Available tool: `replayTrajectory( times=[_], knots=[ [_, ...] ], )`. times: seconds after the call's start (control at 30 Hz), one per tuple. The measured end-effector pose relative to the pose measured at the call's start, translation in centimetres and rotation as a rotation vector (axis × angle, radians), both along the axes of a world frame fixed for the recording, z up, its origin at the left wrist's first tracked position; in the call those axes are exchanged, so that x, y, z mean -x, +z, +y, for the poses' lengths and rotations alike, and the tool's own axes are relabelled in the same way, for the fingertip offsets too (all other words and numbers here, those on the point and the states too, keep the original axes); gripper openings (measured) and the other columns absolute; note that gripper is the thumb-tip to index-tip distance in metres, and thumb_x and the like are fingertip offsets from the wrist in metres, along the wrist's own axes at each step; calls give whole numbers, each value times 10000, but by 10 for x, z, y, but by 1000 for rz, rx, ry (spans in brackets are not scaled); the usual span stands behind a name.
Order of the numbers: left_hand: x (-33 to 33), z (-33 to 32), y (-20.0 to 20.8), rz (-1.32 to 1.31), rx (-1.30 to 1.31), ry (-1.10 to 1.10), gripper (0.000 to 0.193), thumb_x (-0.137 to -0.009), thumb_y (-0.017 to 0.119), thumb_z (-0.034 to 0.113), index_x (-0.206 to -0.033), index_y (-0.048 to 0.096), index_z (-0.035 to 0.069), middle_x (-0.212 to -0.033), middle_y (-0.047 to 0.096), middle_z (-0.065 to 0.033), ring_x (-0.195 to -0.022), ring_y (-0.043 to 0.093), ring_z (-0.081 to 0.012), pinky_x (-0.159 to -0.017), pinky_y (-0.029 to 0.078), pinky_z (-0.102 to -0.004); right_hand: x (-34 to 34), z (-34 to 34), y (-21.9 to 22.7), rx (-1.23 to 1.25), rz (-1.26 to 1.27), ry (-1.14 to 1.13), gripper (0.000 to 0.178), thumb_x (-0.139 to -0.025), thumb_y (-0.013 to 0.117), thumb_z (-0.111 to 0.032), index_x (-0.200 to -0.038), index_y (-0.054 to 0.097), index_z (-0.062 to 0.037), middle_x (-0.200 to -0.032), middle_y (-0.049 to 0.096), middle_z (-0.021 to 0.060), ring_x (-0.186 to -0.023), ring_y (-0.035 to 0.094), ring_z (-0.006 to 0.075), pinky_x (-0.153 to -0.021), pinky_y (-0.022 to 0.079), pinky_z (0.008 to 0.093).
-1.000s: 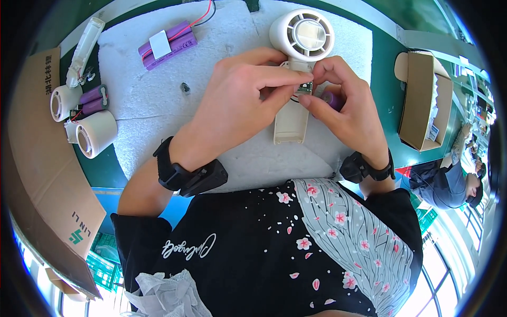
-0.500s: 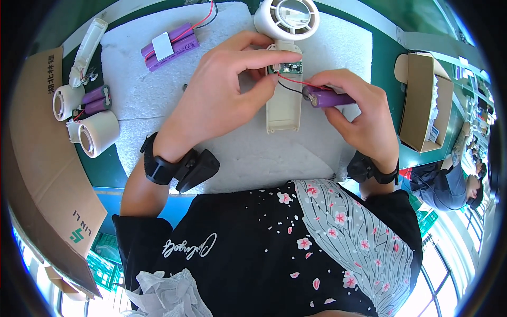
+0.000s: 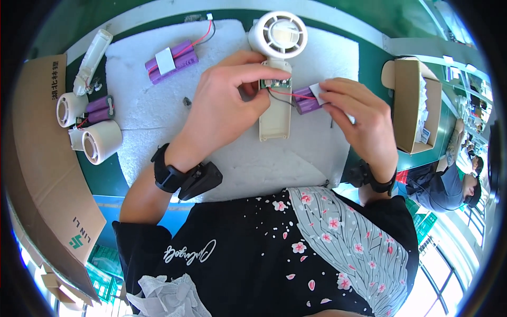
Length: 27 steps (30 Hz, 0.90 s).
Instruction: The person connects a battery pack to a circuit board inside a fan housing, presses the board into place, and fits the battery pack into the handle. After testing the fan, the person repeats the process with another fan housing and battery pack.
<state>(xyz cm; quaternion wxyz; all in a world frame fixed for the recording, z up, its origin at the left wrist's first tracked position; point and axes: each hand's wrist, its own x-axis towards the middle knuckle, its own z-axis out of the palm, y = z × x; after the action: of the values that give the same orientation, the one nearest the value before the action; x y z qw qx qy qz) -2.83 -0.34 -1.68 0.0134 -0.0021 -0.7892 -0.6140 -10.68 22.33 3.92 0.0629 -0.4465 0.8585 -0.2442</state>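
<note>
A cream handheld fan (image 3: 274,126) lies with its handle casing uncovered and its round head away from me. My left hand (image 3: 222,100) grips the upper handle, thumb and index finger closed about the small green circuit board (image 3: 277,83). In my right hand (image 3: 367,108), beside the handle, is a purple battery pack (image 3: 305,101) with a white pad. The fingers pinch its padded side. A red and a black wire run from the pack to the board; my left thumb partly hides where they meet it.
Another purple battery pack (image 3: 179,64) with a white pad and wires lies on the white foam sheet (image 3: 227,158). At left are fan parts (image 3: 102,141) and a large cardboard flap (image 3: 42,174). An open carton (image 3: 406,105) stands at right. A person (image 3: 443,182) sits beyond it.
My right hand has turned the battery pack, so its white pad now shows, and its fingers have shifted onto that pad. My left hand keeps its hold at the board. The whole view has shifted slightly.
</note>
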Motion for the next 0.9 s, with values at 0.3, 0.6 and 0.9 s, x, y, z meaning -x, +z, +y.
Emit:
replayTrajectory(
  times=[0.3, 0.6, 0.9],
  knots=[
    [-1, 12, -13, 59, -6, 78, 328, -733, 616, -32, -1026, 721, 71, -1039, 648, -122, -691, 620, -177, -644, 506, -275, 0, -2, -4, -142, 75, 181, 122, -722, 682, 20, -839, 654, 35, -1055, 666, 152, -871, 650, 281, -741, 543, 345],
    [3, 15, -13, 44, 43, 47, 376, -740, 600, -56, -1068, 718, 87, -1113, 621, -103, -666, 560, -85, -621, 467, -218, -2, 2, -17, -188, 348, 268, 128, -722, 678, -28, -824, 639, 39, -1056, 657, 163, -892, 652, 271, -752, 557, 341],
    [8, 20, -13, 58, 23, 45, 343, -740, 597, -53, -1046, 707, 56, -1047, 634, -113, -662, 601, -157, -626, 495, -270, 6, 8, -21, -134, 228, 233, 112, -721, 696, -36, -804, 656, 27, -1036, 674, 139, -891, 651, 261, -745, 555, 341]
  ],
)
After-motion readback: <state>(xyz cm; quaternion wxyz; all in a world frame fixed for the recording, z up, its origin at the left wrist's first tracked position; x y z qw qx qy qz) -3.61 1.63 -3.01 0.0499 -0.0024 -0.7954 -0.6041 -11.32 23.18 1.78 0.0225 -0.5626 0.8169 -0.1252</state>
